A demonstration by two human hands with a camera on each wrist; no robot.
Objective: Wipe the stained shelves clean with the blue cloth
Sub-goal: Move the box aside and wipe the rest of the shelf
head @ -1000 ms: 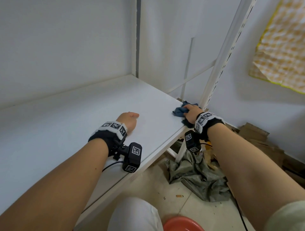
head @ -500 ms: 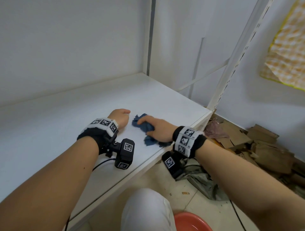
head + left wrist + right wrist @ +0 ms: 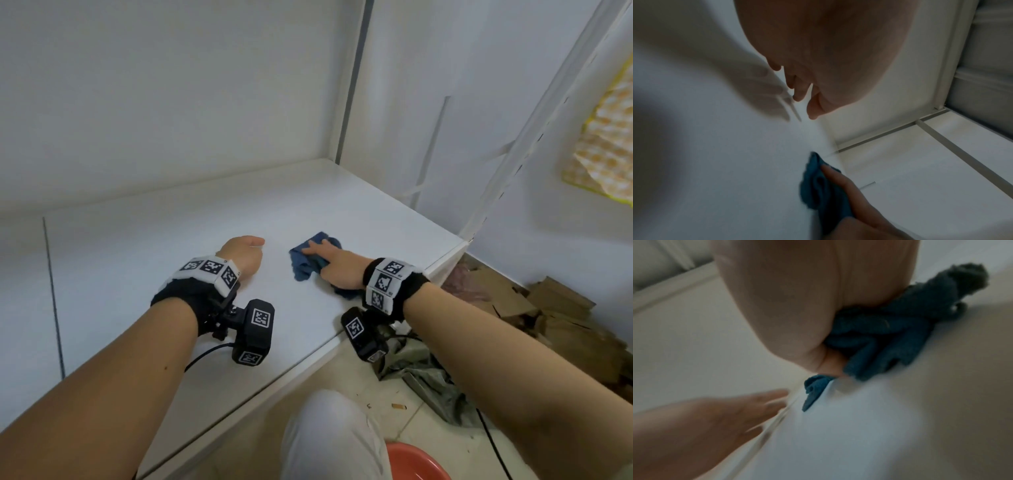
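The white shelf [image 3: 171, 246] carries both my hands. My right hand [image 3: 322, 251] lies with straight fingers on the crumpled blue cloth [image 3: 303, 265] and presses it onto the shelf near the front right. The right wrist view shows the blue cloth [image 3: 890, 337] bunched under my palm. My left hand [image 3: 245, 255] rests on the shelf a short way left of the cloth, fingers loosely curled and holding nothing. In the left wrist view my left fingertips [image 3: 797, 95] touch the shelf, and the right hand [image 3: 849, 191] lies on the blue cloth [image 3: 818, 191]. I see no clear stains.
A white slotted upright post [image 3: 513, 154] stands at the shelf's right front corner. On the floor lie a grey-green rag [image 3: 428, 373], cardboard pieces [image 3: 565, 325] and a red basin [image 3: 414, 462]. My knee [image 3: 329, 438] is just below the shelf edge.
My right hand has slid the blue cloth from the shelf's right front corner leftwards to a spot near my left hand. The left hand has stayed in place.
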